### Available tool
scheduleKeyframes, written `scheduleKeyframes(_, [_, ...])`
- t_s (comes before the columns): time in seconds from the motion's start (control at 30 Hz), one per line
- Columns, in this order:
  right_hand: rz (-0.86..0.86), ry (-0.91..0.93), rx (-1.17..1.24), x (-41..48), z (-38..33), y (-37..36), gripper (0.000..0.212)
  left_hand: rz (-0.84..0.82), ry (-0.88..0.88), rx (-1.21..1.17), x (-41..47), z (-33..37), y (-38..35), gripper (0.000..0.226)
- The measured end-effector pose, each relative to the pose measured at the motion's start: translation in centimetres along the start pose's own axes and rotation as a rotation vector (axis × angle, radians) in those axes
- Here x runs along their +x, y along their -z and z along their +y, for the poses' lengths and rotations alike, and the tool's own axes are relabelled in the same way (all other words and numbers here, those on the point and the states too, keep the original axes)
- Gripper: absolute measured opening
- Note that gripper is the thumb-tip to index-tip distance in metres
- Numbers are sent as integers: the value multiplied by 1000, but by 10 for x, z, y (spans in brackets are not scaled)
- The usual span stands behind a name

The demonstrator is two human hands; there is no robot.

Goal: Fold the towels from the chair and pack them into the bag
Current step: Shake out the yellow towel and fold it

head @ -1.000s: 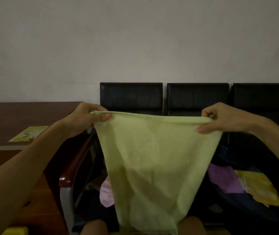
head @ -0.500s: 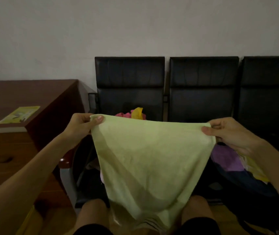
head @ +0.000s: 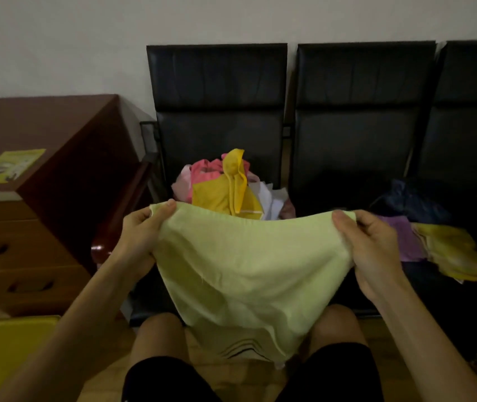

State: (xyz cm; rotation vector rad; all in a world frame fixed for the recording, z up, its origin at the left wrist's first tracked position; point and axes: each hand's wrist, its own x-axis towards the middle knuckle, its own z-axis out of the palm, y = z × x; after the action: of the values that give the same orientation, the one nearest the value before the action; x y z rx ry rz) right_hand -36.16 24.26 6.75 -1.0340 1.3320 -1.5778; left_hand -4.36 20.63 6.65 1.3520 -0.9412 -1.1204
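A pale green towel hangs spread between my hands, its lower end draping down between my knees. My left hand pinches its upper left corner and my right hand grips its upper right corner. Behind it, on the left black chair seat, lies a heap of towels in pink, yellow and white. A dark bag sits on the seats to the right, with a purple towel and a yellow towel lying in it.
A brown wooden desk with drawers stands at the left, a yellow-green leaflet on its top. A yellow object shows at the lower left. Black chair backs line the wall. My knees are below the towel.
My view has tilted down and both hands have lowered with the green towel. Its top edge now sags between them, and the towel heap on the chair shows above it.
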Motion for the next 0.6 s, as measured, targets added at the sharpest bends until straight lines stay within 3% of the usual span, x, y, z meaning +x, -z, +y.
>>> scheduleKeyframes(0.23, [-8,-56,-16,-46,17,-20,20,45,119,-103,-48,-32,-22,26])
scheduleKeyframes(0.6, [-165,-22,-155,-83,36,-53,10,-178,45,-33,-95,-55,-71,16])
